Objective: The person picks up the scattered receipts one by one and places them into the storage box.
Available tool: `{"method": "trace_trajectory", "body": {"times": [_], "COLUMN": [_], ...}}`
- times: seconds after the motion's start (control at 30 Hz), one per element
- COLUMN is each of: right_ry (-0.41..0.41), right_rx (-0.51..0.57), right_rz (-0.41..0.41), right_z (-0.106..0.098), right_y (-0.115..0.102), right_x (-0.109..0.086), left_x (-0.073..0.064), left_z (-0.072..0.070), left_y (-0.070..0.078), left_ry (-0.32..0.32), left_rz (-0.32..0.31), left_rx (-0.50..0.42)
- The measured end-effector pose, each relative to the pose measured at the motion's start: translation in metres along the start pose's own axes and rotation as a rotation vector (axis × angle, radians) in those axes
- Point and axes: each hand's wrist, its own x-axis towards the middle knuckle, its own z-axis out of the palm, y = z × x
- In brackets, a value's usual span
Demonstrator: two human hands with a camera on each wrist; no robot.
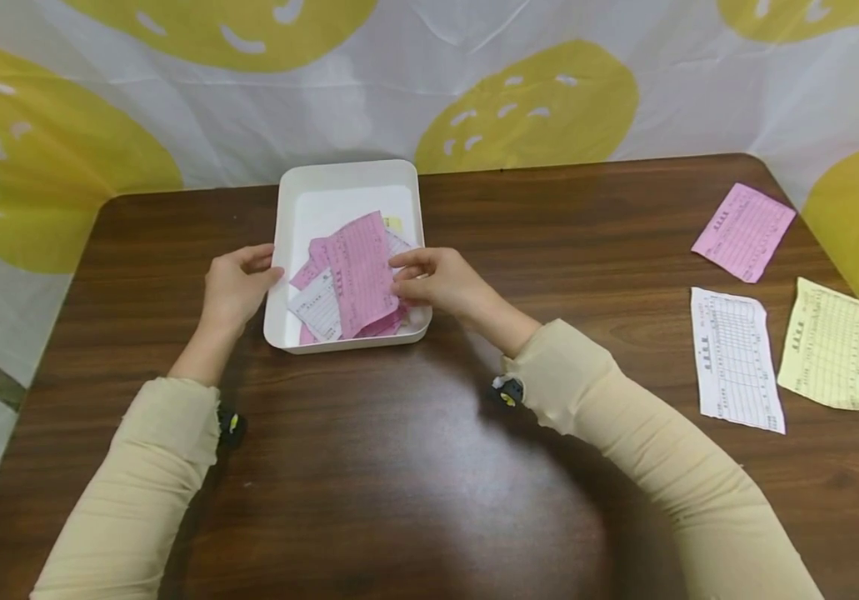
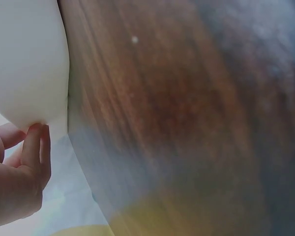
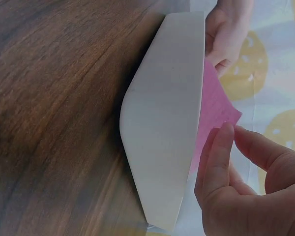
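Observation:
A shallow white plastic tray (image 1: pixel 342 200) stands near the table's back edge, with pink and white printed paper slips piled inside. My left hand (image 1: pixel 232 287) grips its left rim between thumb and fingers; in the left wrist view the fingertips (image 2: pixel 37 129) meet the tray wall. Over the tray's right side, my right hand (image 1: pixel 444 287) pinches the edge of a pink slip (image 1: pixel 360 275), which lies tilted on top of the heap. From the right wrist, this pink slip (image 3: pixel 216 98) rises above the tray rim. A white slip (image 1: pixel 320 307) shows partly under it.
On the right of the brown wooden table (image 1: pixel 369 467) lie a pink slip (image 1: pixel 746 232), a white slip (image 1: pixel 738 358) and a yellow slip (image 1: pixel 828 343), apart from each other. A curtain (image 1: pixel 309 108) with yellow shapes hangs right behind the table's back edge.

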Motion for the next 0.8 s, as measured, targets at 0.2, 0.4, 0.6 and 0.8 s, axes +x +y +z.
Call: {"method": "trace_trajectory", "body": {"times": [0.2, 0.4, 0.6, 0.8], "right_ry": [-0.038, -0.031, -0.022, 0.023], "right_rx": [-0.037, -0.094, -0.094, -0.119], "right_rz": [-0.004, -0.034, -0.042, -0.009], "right_z": [-0.003, -0.014, -0.042, -0.09], "right_y": [0.001, 0.0, 0.002, 0.002], "right_x": [-0.002, -0.008, -0.016, -0.033], "left_x": [-0.001, -0.001, -0.001, -0.001], "left_z": [0.0, 0.0, 0.001, 0.0], "left_y": [0.001, 0.002, 0.001, 0.0], "left_ry": [-0.002, 0.003, 0.0, 0.003], "left_rz": [-0.006, -0.01, -0.009, 0.003], "left_rx": [0.011, 0.007, -0.001, -0.001]}}
